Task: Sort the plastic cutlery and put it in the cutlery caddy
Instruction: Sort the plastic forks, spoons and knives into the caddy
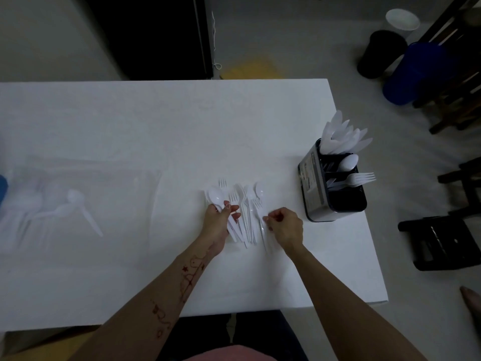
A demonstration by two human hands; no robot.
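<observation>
A loose pile of white plastic spoons and forks (246, 204) lies on the white table (156, 126) in front of me. My left hand (218, 222) grips a few spoons (216, 196) at the pile's left side. My right hand (285, 226) pinches the handle of a fork (263, 225) at the pile's right edge. The black cutlery caddy (312, 183) stands at the table's right side. It holds knives (341, 136) in the far compartment, a spoon (347, 162) in the middle one, and forks (356, 179) nearer to me.
A clear plastic bag (65, 201) with more white cutlery inside lies on the left of the table. Off the table's right edge are a black stool (440, 243), dark chairs, a blue bin (416, 74) and a black bin (380, 54).
</observation>
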